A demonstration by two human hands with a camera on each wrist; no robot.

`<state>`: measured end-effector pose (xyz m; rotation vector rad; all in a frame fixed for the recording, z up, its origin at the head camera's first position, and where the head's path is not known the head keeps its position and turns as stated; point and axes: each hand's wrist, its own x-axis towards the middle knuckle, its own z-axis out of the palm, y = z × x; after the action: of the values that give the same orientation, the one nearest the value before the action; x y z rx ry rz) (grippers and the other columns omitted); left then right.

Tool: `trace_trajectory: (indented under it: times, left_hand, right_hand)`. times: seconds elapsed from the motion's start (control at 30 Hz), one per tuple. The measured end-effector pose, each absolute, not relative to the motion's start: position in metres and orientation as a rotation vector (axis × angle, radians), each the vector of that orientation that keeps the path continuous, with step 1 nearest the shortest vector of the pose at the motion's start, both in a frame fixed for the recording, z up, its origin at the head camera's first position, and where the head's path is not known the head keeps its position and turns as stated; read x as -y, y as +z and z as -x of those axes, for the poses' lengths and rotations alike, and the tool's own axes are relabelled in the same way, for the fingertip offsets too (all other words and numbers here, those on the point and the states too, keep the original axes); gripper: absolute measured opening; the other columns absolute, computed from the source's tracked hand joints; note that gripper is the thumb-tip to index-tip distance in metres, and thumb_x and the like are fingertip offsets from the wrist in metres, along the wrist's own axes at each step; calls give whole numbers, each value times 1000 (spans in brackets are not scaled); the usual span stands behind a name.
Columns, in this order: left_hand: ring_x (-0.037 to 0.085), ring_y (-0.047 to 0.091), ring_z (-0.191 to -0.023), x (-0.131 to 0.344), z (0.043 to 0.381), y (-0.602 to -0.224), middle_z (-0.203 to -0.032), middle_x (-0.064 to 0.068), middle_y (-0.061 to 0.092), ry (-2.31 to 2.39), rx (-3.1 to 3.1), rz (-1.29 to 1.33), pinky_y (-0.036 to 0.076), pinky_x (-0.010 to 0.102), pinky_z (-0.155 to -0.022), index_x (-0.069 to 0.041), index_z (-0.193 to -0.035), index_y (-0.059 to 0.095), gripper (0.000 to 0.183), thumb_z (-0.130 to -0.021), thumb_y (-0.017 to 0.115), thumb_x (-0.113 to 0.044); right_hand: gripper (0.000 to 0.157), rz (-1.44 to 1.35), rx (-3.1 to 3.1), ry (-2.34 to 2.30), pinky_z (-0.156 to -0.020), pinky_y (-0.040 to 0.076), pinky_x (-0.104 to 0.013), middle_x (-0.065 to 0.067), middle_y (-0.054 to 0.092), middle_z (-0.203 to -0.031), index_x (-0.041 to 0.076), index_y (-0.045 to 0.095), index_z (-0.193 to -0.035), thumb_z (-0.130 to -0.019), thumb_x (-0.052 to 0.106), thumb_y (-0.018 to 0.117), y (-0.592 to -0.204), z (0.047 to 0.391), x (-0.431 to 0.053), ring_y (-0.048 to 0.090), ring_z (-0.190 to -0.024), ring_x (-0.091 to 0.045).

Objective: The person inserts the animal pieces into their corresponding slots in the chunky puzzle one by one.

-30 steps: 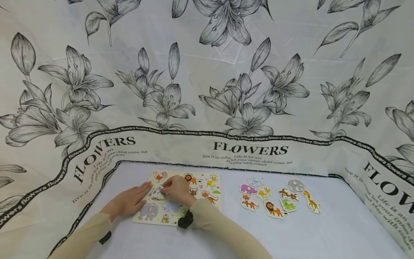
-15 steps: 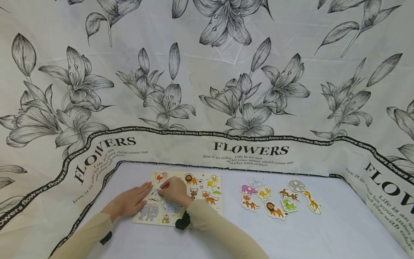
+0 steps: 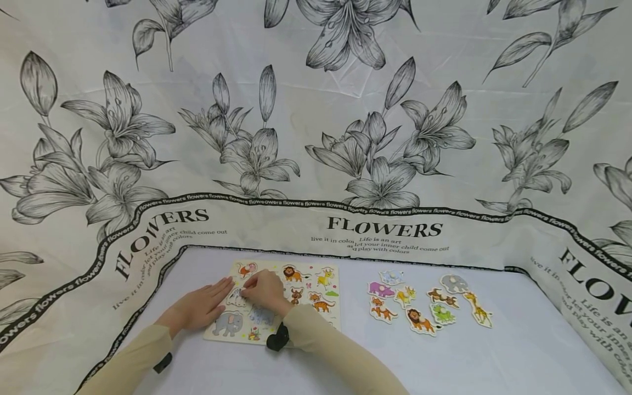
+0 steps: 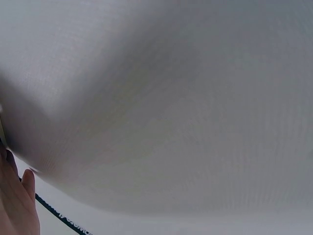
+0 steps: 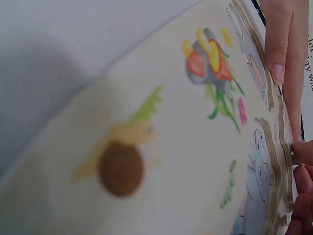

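Note:
In the head view, a wooden animal puzzle board [image 3: 316,323] lies on the white table. My right hand [image 3: 265,291] is over its left half, thumb and fingertips pinching a black-and-white zebra puzzle piece [image 3: 235,297] at the zebra picture's spot. The right wrist view shows those fingertips [image 5: 303,152] at the edge, low against the board; whether the piece sits flush I cannot tell. My left hand [image 3: 199,307] rests with straight fingers on the board's left edge, beside the zebra. Below it is the grey elephant picture [image 3: 227,323]. The left wrist view is mostly blurred cloth.
Right of the board lie several loose animal pieces, among them a lion [image 3: 421,322], a purple hippo [image 3: 380,289], a green frog [image 3: 443,313], a grey elephant piece [image 3: 454,283] and a giraffe [image 3: 477,309]. A flower-printed curtain [image 3: 276,225] stands behind the table.
My right hand has shifted slightly left with the zebra piece, onto the board's zebra spot. My left hand and the loose pieces have stayed put.

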<state>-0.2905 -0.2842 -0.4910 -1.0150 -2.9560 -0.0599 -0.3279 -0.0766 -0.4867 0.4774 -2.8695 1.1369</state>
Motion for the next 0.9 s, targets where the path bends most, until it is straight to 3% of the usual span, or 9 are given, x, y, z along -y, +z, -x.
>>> trace_trajectory:
  times: [0.9]
  left_hand:
    - [37,32,-142,281,290,-487,-155,20,31,-81,3030,994,35,52,-113,2,-147,33,57,-102,40,-32]
  right_hand:
    - [12,-534,2890,1178,-55,42,-14,9,70,-71,17,77,-86,-79,27,79,-493,333,79,53,-58,4]
